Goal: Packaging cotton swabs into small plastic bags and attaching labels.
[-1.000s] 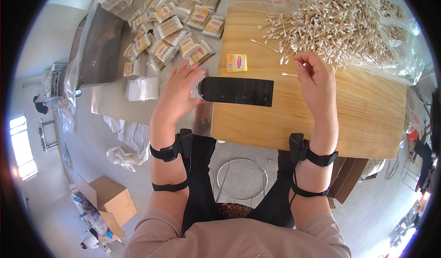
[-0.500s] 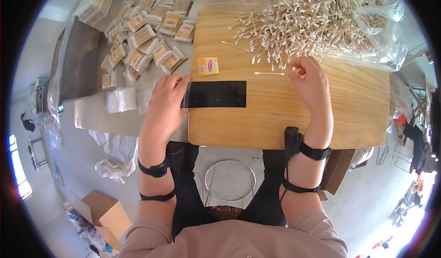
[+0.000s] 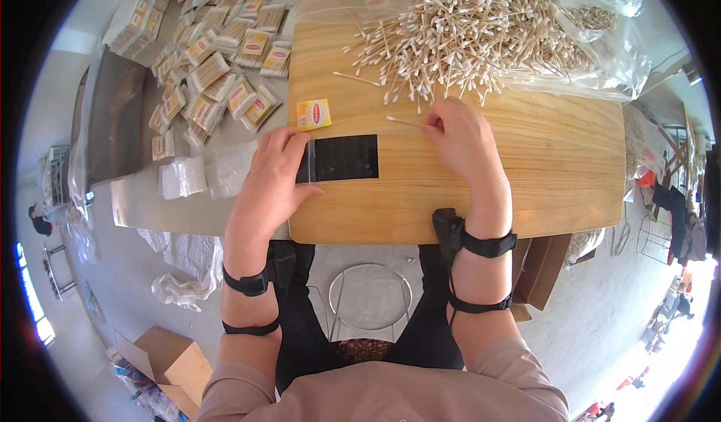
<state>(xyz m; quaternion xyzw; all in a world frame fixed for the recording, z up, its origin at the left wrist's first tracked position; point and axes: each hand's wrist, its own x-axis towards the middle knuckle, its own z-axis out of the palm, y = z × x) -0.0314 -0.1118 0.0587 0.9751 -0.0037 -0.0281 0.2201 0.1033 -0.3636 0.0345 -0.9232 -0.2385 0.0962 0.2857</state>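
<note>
My right hand point(image 3: 462, 140) is closed in a pinch on one end of a cotton swab point(image 3: 403, 121), just below the near edge of a big heap of loose swabs point(image 3: 466, 39). The swab's white tip points left. My left hand point(image 3: 274, 170) rests at the left end of a flat black pad point(image 3: 349, 157), thumb and fingers apart. Beside those fingers, a small clear plastic bag point(image 3: 312, 160) overlaps the pad's left part. A yellow printed card point(image 3: 314, 114) lies just beyond the left hand's fingertips.
Many packed swab packets point(image 3: 210, 72) cover the grey surface on the left. A stack of clear bags point(image 3: 182, 178) lies nearer. Clear plastic sheeting point(image 3: 601, 69) surrounds the heap on the wooden table point(image 3: 548, 166). One loose swab point(image 3: 356, 78) lies left of the heap.
My right hand has moved to the loose swab and pinched it. My left thumb has spread away from the fingers. The clear bag reaches farther over the black pad.
</note>
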